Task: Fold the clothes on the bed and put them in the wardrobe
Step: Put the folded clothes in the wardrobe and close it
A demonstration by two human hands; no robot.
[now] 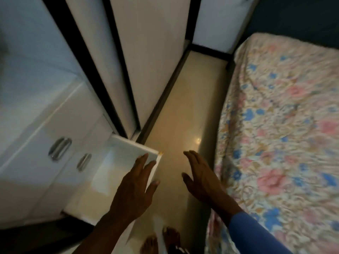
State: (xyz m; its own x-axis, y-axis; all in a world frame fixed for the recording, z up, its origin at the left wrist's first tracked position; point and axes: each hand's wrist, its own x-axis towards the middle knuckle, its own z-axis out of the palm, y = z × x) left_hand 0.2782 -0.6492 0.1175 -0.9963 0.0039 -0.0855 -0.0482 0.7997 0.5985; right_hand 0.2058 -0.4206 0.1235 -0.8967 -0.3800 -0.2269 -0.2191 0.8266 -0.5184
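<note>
Down at the lower left, a white drawer [132, 143] stands pulled out from the wardrobe [150, 61], its pale inside showing. The left hand [135, 184] lies over the drawer's front corner with its fingers straight and spread, grasping nothing; the blur makes it hard to tell whether the fingertips actually touch the edge or are just above it. The right hand [200, 176] is out above the floor [183, 107], between the drawer and the bed [284, 116], palm down, fingers stretched and loose, holding nothing. A blue sleeve [256, 233] covers that forearm.

The wardrobe fills the left and top of the view: tall white doors set in black frames, and below them on the left more white drawer fronts with two curved metal handles [59, 148] side by side. The bed runs along the right side, covered with a sheet printed in pink and blue flowers, its edge hanging down beside the narrow strip of glossy beige floor. The sheet is all that shows on the part of the bed in view. Two bare feet [170, 235] stand on the floor at the bottom edge, just below the hands.
</note>
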